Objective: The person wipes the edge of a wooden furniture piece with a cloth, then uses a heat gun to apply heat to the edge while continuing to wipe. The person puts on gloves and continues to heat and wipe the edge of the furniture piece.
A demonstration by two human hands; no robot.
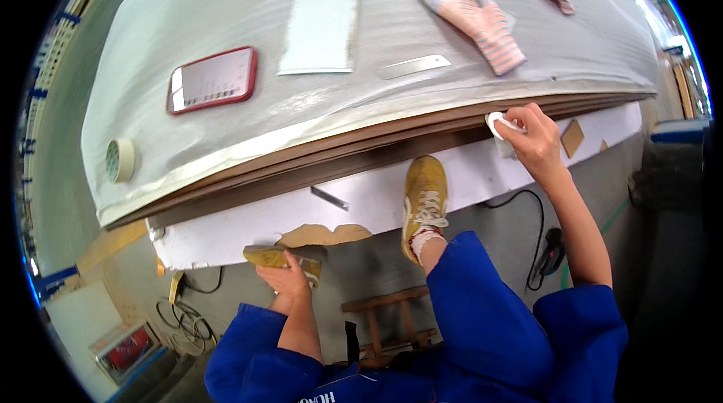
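Note:
My right hand [536, 139] pinches a folded white cloth or paper wipe [503, 132] against the front edge of a stack of brown sheets [339, 154]. Its fingers are bent around the wipe and partly hide it. Down at the left, my left hand [286, 276] hangs relaxed in front of my left yellow shoe [263, 254], thumb apart from the fingers, with nothing visible in it. Whether it touches the shoe I cannot tell. My right yellow shoe [425, 196] rests on the white board [474, 169] below the stack.
On the plastic-covered top [248, 132] lie a red-cased phone [213, 79], a tape roll [120, 160], a pale strip [320, 19], a metal scraper blade [414, 66] and striped gloves [474, 22]. A wooden stool [388, 320] and a black-cabled tool [552, 252] stand below.

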